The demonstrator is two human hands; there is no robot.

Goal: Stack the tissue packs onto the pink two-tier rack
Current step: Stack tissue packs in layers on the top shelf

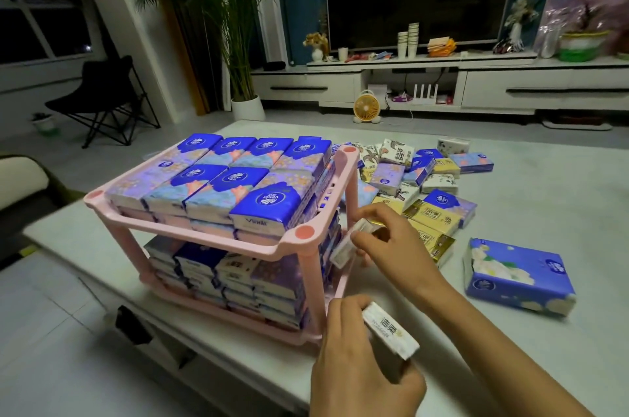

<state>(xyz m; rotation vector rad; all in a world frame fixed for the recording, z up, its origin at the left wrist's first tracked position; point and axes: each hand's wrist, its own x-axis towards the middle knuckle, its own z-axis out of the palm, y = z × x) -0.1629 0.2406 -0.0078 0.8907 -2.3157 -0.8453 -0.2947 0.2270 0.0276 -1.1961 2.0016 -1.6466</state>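
Rack (pixel 211 240) is nearly full, we see: blue tissue packs (pixel 238 178) cover the top tier and crowd the lower one. Our right hand (pixel 391 239) pinches a small white pack (pixel 349 244) just beside the rack's right side, fingers (pixel 381 215) curled round it. Our left hand (pixel 354 369) grips another white pack (pixel 391 331) near the front post. Loose packs (pixel 418 198) lie heaped on the bench (pixel 544 185) behind, with a bigger blue pack (pixel 517 277) lying apart.

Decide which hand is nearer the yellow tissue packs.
Right. The right hand sits just left of the yellow tissue packs; the left hand is nearer the camera, by the front leg of the pink rack.
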